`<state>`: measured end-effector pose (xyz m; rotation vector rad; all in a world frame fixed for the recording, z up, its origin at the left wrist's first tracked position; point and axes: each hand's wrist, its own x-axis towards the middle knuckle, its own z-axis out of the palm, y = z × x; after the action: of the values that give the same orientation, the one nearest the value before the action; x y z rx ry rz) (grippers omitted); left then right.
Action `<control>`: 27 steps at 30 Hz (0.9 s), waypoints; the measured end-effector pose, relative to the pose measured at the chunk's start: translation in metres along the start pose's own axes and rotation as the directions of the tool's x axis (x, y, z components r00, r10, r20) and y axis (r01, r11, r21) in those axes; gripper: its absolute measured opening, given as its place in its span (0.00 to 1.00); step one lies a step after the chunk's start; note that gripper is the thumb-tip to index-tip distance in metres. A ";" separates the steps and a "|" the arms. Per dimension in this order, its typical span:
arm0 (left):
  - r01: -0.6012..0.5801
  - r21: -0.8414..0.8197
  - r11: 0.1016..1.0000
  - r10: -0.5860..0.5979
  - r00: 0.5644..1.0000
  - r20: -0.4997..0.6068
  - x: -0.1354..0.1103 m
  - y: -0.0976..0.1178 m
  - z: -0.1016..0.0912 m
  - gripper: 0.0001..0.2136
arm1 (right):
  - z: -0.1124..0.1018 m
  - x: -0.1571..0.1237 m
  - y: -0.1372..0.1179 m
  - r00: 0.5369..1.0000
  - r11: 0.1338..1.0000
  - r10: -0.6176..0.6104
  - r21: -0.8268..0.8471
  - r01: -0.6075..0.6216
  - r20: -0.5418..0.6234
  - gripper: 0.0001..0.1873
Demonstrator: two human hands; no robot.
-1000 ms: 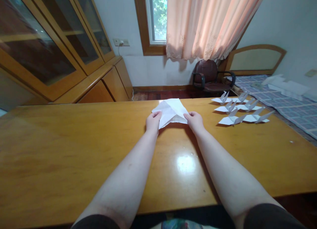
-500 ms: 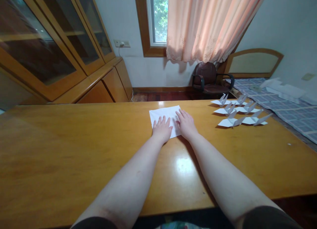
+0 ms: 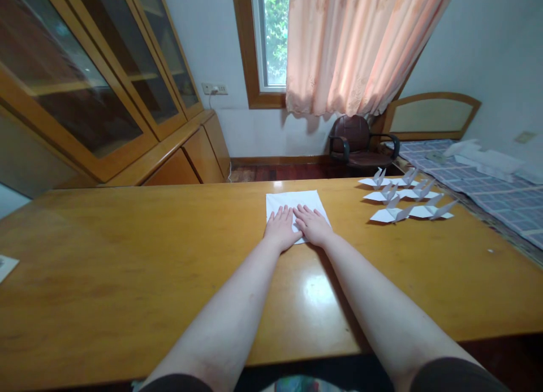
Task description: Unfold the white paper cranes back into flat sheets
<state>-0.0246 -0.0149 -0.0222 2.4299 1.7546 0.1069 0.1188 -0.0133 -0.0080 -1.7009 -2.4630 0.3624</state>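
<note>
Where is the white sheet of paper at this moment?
In the head view, the white sheet lies flat on the wooden table near its far edge, under the left hand and right hand; paper cranes stand to its right.

left hand [image 3: 280,229], right hand [image 3: 313,226], flat, side by side

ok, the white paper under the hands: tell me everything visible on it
The paper is plain white, thin, roughly square, lying flat on the wooden table toward its far edge. Its near edge is hidden under the left hand and right hand, both flat, palms down, side by side on it. No creases can be made out.
</note>
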 end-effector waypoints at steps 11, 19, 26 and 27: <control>-0.007 0.010 1.000 0.007 1.000 0.029 -0.006 -0.008 -0.002 0.35 | -0.001 -0.017 0.040 0.987 0.985 -0.142 -0.086 0.149 0.073 0.45; -0.019 -0.008 1.000 0.019 0.999 0.048 -0.008 -0.008 -0.007 0.52 | -0.010 -0.019 0.038 0.973 0.980 -0.184 -0.054 0.192 0.138 0.54; -0.029 -0.009 1.000 0.030 0.999 0.043 -0.010 -0.009 -0.007 0.53 | -0.014 -0.036 0.054 0.970 0.978 -0.192 0.105 0.178 0.146 0.49; -0.030 -0.009 1.000 0.030 0.999 0.034 -0.011 -0.008 -0.006 0.53 | -0.013 -0.040 0.057 0.973 0.973 -0.198 0.146 0.181 0.117 0.46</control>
<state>-0.0367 -0.0219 -0.0169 2.4383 1.7002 0.0750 0.1883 -0.0300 -0.0097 -1.4177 -2.5985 0.6190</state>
